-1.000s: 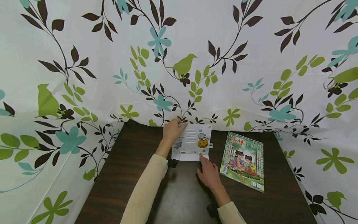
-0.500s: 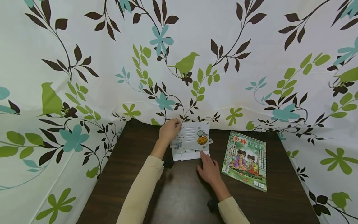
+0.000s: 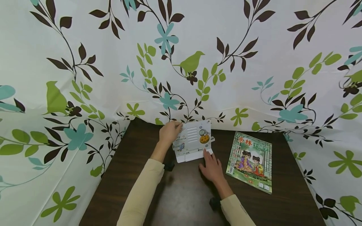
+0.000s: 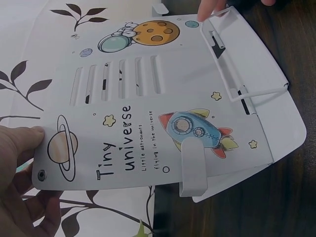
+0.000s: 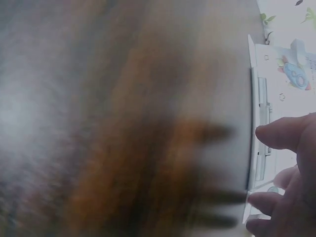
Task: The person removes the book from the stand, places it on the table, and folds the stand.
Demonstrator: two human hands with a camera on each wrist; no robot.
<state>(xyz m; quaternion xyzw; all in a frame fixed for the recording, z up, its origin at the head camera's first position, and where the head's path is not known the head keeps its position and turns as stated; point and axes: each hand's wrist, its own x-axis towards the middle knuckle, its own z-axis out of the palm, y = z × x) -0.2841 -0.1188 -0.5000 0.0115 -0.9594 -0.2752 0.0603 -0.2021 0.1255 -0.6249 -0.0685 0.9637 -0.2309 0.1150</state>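
Note:
A white book stand (image 3: 193,138) printed with a rocket, planets and "Tiny universe" stands near the back of the table, its panel leaning back over a flat base. My left hand (image 3: 168,133) pinches the panel's upper left corner; in the left wrist view the thumb (image 4: 22,140) lies on the printed face and the other fingers go behind it. At the base's right front, my right hand (image 3: 211,168) touches the stand with its fingertips, the fingers fairly straight. A white wire holder (image 4: 259,95) and a side clip (image 4: 193,168) show in the left wrist view.
A magazine (image 3: 250,161) with two illustrated figures on its cover lies to the right of the stand. Behind the dark wooden table (image 3: 113,188) hangs a patterned curtain (image 3: 226,94), close to the stand's top edge.
The book stand has turned slightly, its right side swinging away from me. My left hand has shifted a little left with its corner, while the right fingertips remain at the base.

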